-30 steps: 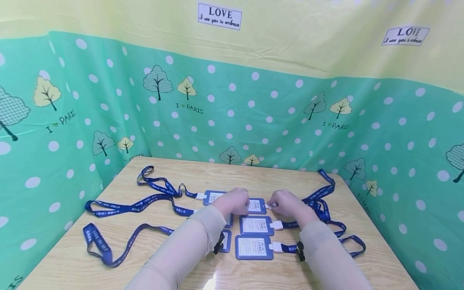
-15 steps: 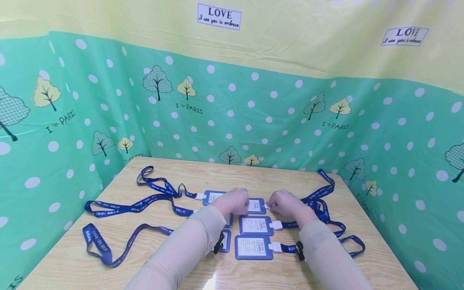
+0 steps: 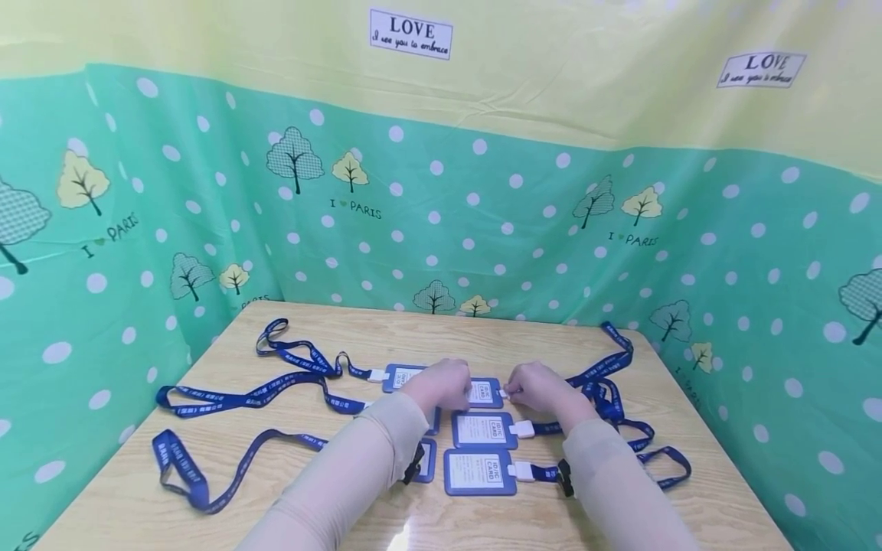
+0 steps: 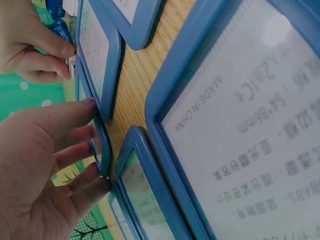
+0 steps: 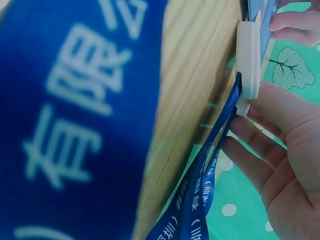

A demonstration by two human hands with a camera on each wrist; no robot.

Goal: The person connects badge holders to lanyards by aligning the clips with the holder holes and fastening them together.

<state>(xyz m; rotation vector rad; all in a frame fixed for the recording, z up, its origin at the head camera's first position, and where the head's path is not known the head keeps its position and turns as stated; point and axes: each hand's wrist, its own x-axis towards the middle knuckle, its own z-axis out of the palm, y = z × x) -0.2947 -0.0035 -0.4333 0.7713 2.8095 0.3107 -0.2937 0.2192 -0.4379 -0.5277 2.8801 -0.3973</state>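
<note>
Blue card holders on printed navy lanyards lie in two columns on the table. My left hand (image 3: 448, 385) pinches the left end of the farthest holder in the right column (image 3: 486, 392), its thumb and fingers (image 4: 75, 115) at the blue rim. At that holder's other end, my right hand (image 3: 537, 386) pinches the small white clip (image 5: 242, 107) joining it to its lanyard. Nearer me in the same column are the middle holder (image 3: 482, 430) and the front holder (image 3: 478, 472). My left hand and sleeve partly cover the left column, including its far holder (image 3: 400, 376).
Lanyards spread left (image 3: 255, 394) and right (image 3: 609, 398) across the wooden table (image 3: 331, 513). The middle holder's white clip (image 3: 524, 429) lies close below my right hand. A green and yellow printed curtain (image 3: 413, 229) surrounds the table's back and sides.
The head view has shifted slightly, so the scene sits a little further left and lower. Both hands stay at the far right-column holder, and the other holders have not visibly moved.
</note>
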